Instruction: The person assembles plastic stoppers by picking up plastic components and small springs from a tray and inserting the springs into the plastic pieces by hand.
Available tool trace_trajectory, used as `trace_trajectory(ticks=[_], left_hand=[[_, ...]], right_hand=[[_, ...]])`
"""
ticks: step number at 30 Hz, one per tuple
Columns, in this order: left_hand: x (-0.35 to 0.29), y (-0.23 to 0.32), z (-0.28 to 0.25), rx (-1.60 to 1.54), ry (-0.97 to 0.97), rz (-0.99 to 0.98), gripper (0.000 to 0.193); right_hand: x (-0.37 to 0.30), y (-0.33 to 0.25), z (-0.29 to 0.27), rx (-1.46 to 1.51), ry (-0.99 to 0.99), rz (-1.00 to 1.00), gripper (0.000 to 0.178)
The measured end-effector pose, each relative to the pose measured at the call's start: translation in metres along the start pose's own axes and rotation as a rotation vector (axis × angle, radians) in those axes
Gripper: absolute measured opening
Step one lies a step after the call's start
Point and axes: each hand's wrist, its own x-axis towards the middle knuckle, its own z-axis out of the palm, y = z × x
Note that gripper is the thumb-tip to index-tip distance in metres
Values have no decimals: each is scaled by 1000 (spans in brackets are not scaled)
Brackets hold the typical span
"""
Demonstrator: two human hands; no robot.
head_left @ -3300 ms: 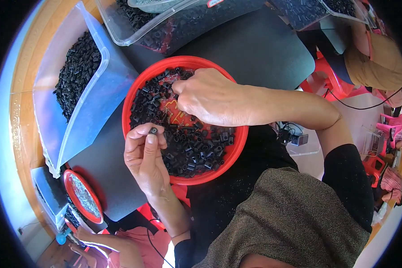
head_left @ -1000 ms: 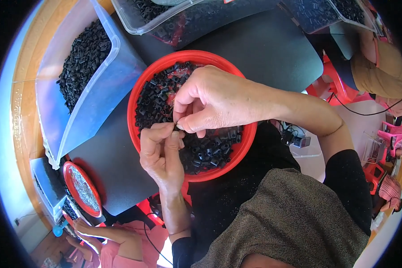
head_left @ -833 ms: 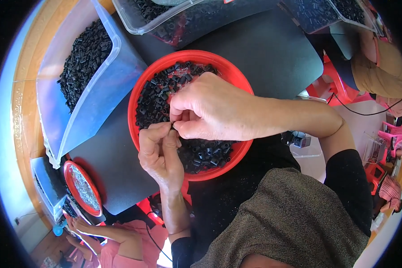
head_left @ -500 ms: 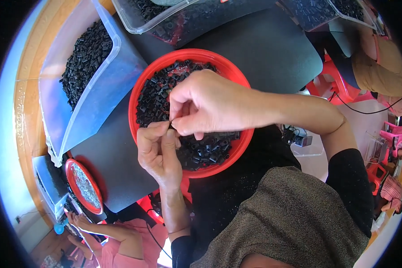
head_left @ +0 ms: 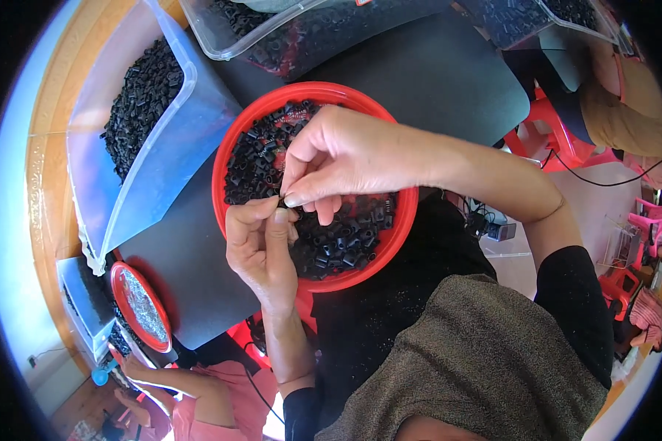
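Over a round red basin [head_left: 407, 239], the fingertips of both my hands meet. My left hand [head_left: 261, 253] pinches a small dark piece [head_left: 282, 202], mostly hidden by the fingers. From the right, my right hand [head_left: 353, 158] pinches at the same piece with thumb and forefinger, its other fingers curled loosely. Below them the basin holds many short black tube pieces [head_left: 338, 246]. Thin metal springs [head_left: 298, 116] lie among them near the far side. What exactly sits between the fingertips is too small to make out.
A clear bin [head_left: 187, 81] of black pieces stands left on the dark table [head_left: 449, 81]; another bin [head_left: 232, 48] is at the back. A smaller red basin [head_left: 165, 323] of shiny bits sits lower left, near a co-worker's arm [head_left: 176, 378]. Another person's arm [head_left: 625, 114] shows at right.
My right hand has tilted a little and its lower fingers have shifted, with thumb and forefinger still at the left fingertips. My left hand has hardly moved.
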Motion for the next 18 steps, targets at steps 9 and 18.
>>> trace_trajectory(ticks=[9, 18], left_hand=[[-1, 1, 3, 139, -37, 14, 8], [0, 5, 3, -38, -17, -72, 7]], right_hand=[[1, 12, 7, -27, 48, -25, 13], [-1, 3, 2, 34, 1, -38, 15]])
